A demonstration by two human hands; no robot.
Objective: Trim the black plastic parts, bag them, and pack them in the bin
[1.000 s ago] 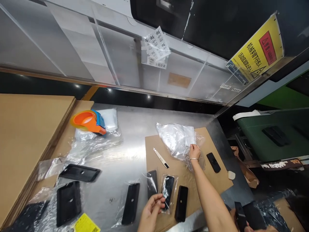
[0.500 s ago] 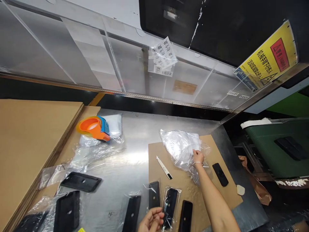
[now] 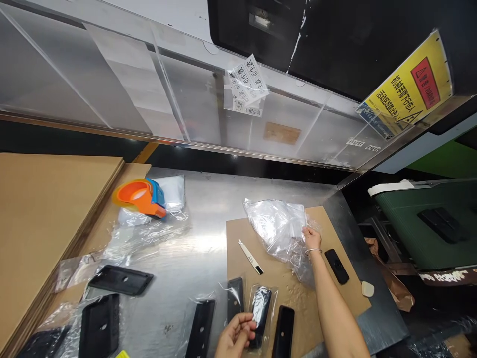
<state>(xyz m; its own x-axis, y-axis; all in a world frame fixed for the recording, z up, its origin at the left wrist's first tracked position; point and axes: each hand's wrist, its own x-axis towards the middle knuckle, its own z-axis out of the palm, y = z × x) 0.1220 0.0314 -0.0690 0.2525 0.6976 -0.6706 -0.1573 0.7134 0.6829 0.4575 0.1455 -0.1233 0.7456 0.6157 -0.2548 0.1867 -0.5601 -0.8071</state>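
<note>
My right hand (image 3: pixel 312 238) is closed in a pinch on the edge of a clear plastic bag in a loose pile of clear plastic bags (image 3: pixel 278 226). My left hand (image 3: pixel 238 333) has its fingers curled together, fingertips at the left edge of a black rectangular part (image 3: pixel 261 315) in clear film; whether they grip the film cannot be made out. Beside that hand lie another wrapped black part (image 3: pixel 235 298) and, further left, a black part (image 3: pixel 201 325) partly in a bag. An unwrapped black part (image 3: pixel 283 330) lies to the right, with a hole in its face.
Brown cardboard (image 3: pixel 233 233) covers part of the metal table (image 3: pixel 201 223). On it are white tweezers marked A26 (image 3: pixel 250 256) and a small black part (image 3: pixel 336 267). An orange tape dispenser (image 3: pixel 143 196) sits at left, near stacked cardboard (image 3: pixel 55 209). A clear panel (image 3: pixel 201 109) stands behind.
My right hand has shifted slightly up and right along the bags. The left hand has moved a little right, onto the edge of the wrapped black part. The view has shifted slightly.
</note>
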